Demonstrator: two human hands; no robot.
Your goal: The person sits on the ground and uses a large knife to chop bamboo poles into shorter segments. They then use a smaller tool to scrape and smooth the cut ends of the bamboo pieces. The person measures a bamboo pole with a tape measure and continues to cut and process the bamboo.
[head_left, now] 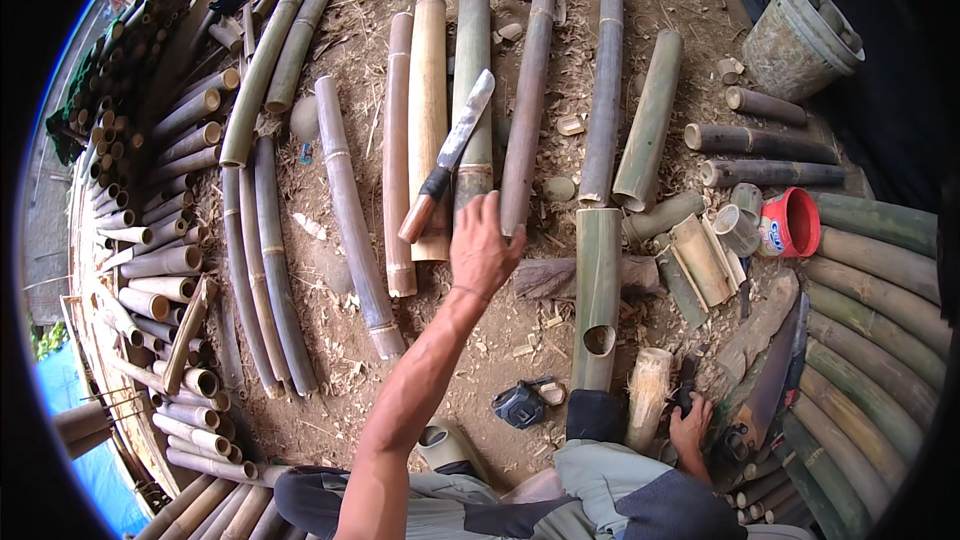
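My left hand (484, 252) reaches forward, its fingers bent over the near end of a greenish bamboo tube (474, 50). The thumb side lies close to the end of a darker bamboo tube (530, 100). Across the tubes rests a machete (450, 152) with a wooden, black-wrapped handle, just beyond this hand. My right hand (690, 432) is low by my right knee, fingers closed around a narrow dark thing (688, 375) whose kind I cannot make out. Between my knees and the tubes stands a green bamboo tube (598, 270) with an oval hole cut near its lower end.
Stacked bamboo (165, 260) fills the left side; long green poles (870, 340) lie at the right. A red tub (792, 223), a dirty bucket (800, 35), a saw (768, 380) and a short log (650, 395) stand or lie to the right. A dark tape measure (518, 405) lies near my feet.
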